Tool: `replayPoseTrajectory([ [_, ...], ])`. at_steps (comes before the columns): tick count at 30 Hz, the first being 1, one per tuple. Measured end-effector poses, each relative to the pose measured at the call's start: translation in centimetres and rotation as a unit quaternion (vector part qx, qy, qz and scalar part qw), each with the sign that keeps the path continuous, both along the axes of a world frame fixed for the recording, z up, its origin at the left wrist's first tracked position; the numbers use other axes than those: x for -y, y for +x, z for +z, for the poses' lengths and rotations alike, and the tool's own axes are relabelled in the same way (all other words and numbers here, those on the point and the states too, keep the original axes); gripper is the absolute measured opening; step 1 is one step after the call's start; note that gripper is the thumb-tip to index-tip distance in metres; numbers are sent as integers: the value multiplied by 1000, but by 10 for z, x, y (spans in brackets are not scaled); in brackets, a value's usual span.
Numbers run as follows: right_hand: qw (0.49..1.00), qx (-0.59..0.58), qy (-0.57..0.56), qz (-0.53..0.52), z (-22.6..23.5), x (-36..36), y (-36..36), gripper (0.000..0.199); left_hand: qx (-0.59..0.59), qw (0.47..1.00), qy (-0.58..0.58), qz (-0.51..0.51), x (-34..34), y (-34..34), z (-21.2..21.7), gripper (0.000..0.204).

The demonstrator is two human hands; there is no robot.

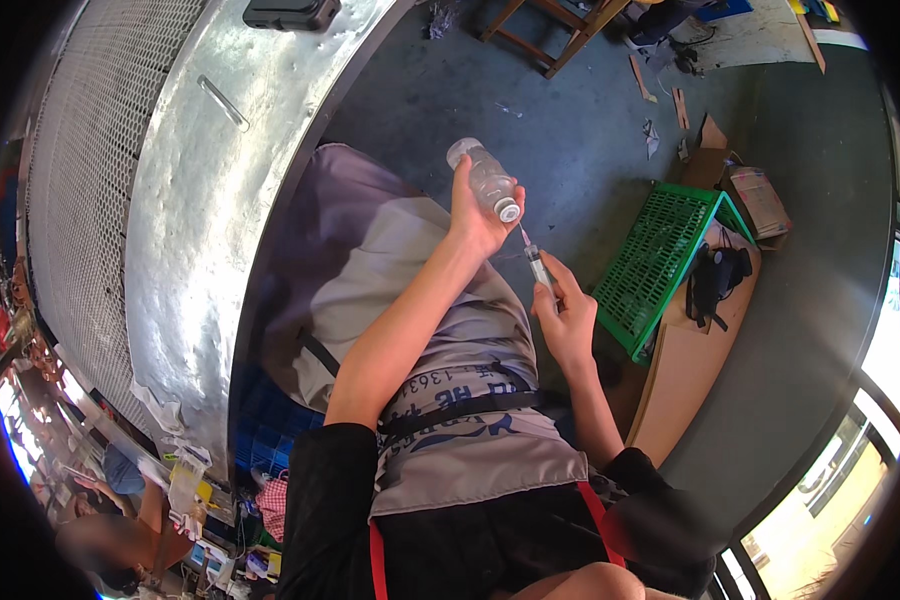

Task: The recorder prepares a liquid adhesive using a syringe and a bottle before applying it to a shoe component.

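My left hand [478, 222] is wrapped round a clear glass bottle [490, 182], held tilted over my lap. The bottle's stoppered neck points down and to the right. Just below it, my right hand [567, 315] grips a slim clear syringe [538, 268] between thumb and fingers. A pinkish needle hub sits at the syringe's upper end, directed at the stopper. Whether the needle tip touches or enters the stopper is too small to make out. Beneath both hands lies a grey apron [410, 240] with dark print, spread over my legs.
On the left runs a dented metal bench [195, 210] carrying a tweezer-like metal tool [223, 103] and a black case [290, 12]. A green plastic crate [660, 265] stands right, beside cardboard [760, 205] and a black strapped item [718, 280]. Another person [120, 540] sits at lower left.
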State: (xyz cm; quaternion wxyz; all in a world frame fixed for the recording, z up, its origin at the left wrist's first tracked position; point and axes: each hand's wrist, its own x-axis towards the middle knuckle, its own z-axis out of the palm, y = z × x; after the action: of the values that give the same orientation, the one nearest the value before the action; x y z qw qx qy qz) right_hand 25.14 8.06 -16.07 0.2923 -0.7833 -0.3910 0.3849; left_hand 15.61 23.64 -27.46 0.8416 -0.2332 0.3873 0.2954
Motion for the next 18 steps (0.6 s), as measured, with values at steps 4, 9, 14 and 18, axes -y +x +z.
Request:
replayPoseTrajectory([
  [4,1000,4,12,6,-3,2,-1,43,-6,1000,5,-2,0,2,0,75],
  [9,1000,18,16,15,-5,4,0,44,-11,1000,8,-12,0,2,1,74],
  [14,996,65,33,46,-2,3,-2,44,-16,999,50,-14,0,3,0,75],
  [18,994,81,49,48,-4,3,-5,45,-10,999,44,-9,1,5,2,75],
])
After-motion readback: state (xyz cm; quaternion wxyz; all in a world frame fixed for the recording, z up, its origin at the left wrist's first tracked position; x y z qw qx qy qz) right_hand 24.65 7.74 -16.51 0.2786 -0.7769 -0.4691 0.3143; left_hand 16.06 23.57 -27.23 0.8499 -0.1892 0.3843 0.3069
